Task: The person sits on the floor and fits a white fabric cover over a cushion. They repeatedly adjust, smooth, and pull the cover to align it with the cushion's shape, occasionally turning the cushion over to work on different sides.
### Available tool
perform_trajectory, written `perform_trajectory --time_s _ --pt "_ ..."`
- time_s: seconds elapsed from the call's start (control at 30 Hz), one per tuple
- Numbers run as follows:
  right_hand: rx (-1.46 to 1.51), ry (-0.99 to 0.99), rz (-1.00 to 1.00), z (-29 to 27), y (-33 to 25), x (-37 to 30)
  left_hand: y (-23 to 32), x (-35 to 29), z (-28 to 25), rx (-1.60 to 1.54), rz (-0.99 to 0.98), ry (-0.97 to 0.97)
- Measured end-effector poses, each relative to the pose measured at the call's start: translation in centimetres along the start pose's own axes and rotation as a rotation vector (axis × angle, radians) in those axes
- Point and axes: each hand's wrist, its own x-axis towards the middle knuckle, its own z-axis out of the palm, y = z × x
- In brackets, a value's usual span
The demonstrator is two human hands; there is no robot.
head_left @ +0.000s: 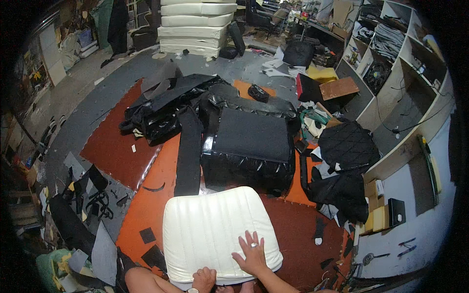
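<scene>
Cushion (pixel 215 222), cream and ribbed, lay at near centre. The right hand (pixel 252 256) rested open on its right side; the left hand (pixel 204 279) was curled at its near edge, grip unclear. Smoothing seemed in hand; the next move probably called for tightening that edge.

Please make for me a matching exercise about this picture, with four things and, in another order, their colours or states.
Things:
1. Left hand
2. Ribbed cushion
3. Right hand
4. Quilted piece near the shelves

Descriptions:
A. Black
B. Spread open over the cushion
C. White
D. Curled at the cushion's near edge

Pairs: 1-D, 2-C, 3-B, 4-A
</scene>
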Motion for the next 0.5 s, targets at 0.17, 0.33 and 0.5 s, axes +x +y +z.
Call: perform_trajectory --time_s 0.17,0.33,0.5 --pt "-0.074 0.296 0.081 -5.7 -1.4 1.2 -0.6 -0.1 -0.9 -0.095 0.055 -0.017" --pt "0.044 0.072 0.663 0.4 8.0 -3.7 -2.0 1.7 -2.4 -0.097 0.099 0.026" --pt "0.143 0.023 0.724 -0.7 9.4 -3.2 -3.7 3.3 -6.3 -0.463 -0.045 -0.292"
